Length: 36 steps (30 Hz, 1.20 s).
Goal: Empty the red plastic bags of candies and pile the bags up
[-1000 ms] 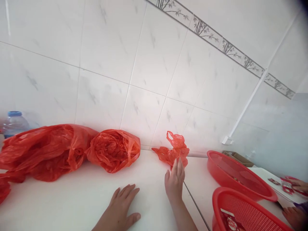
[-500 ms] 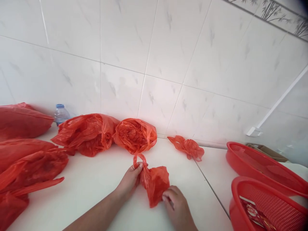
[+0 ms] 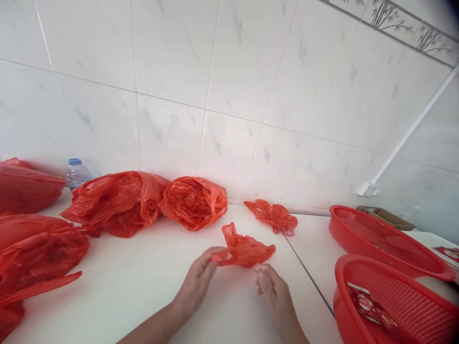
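Observation:
A thin red plastic bag [image 3: 247,251], crumpled and partly spread, is above the white table in front of me. My left hand [image 3: 201,279] pinches its left end between thumb and fingers. At the bag's near edge is my right hand [image 3: 274,291], its fingers curled and their tips against the plastic; the exact grip is partly hidden. Another crumpled red plastic bag [image 3: 276,217] lies behind it by the wall. A bundle of red bags [image 3: 193,203] sits behind my left hand.
More red bags [image 3: 118,203] are piled on the left, near a clear bottle [image 3: 77,174] with a blue cap. Two red plastic baskets [image 3: 353,265] stand on the right; the nearer one holds red printed packets [image 3: 369,306]. A tiled wall [image 3: 172,138] closes off the back.
The bag between my hands has swung up and away from me, turning from hanging downward to spreading out rightward. Both hands have shifted right, and the view has turned slightly right.

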Each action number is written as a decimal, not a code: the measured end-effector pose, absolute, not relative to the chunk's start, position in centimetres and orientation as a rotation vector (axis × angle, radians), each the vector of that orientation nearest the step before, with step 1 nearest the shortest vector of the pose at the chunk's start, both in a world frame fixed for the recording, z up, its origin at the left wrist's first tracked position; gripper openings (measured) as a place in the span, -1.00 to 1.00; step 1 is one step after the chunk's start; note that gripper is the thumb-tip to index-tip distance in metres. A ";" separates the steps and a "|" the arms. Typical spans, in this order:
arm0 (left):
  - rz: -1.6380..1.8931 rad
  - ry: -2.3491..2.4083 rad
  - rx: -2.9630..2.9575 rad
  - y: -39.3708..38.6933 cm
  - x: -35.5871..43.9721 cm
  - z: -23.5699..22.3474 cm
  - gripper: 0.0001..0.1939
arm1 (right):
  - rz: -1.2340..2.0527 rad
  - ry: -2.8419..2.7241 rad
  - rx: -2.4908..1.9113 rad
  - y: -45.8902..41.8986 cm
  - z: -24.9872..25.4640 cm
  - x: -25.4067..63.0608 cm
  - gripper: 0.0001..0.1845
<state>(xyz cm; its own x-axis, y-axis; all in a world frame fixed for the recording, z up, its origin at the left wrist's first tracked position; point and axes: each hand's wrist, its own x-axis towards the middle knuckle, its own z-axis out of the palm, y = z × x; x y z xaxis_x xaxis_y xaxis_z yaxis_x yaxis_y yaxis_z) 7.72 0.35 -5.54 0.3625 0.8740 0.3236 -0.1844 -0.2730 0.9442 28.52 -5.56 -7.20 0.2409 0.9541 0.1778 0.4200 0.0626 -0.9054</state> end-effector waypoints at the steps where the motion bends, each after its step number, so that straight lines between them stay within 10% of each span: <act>1: 1.115 0.602 1.734 -0.5 8.2 -5.4 -0.67 | 0.816 -1.309 -1.439 -5.7 -7.2 27.8 -0.54; 8: 0.667 0.171 2.385 -3.9 10.2 -4.8 -0.47 | 1.205 -0.931 -1.166 -5.0 -7.7 27.7 -0.79; 22: 0.664 1.293 2.369 3.0 6.7 -7.8 -0.83 | 1.535 -0.775 -0.977 -6.0 -5.7 29.3 -0.59; 27: 0.810 0.951 2.439 1.3 7.7 -6.6 -0.26 | 1.440 -0.767 -0.958 -5.6 -5.9 30.0 -0.59; 31: 0.909 0.913 2.094 0.3 8.9 -6.5 -0.79 | 1.497 -0.825 -0.960 -6.2 -5.4 29.3 -0.53; 36: 1.098 1.191 1.694 2.1 7.7 -6.4 -0.80 | 1.428 -0.915 -1.013 -5.8 -5.0 31.6 -0.60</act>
<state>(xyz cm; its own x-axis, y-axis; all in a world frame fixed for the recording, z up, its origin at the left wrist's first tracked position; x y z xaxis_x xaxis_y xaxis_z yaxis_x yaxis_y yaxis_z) 7.65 2.11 -6.40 0.1887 0.9590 0.2116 0.2888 -0.2601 0.9214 31.56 -5.76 -5.04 -0.0273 0.9955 -0.0908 -0.3330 -0.0947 -0.9381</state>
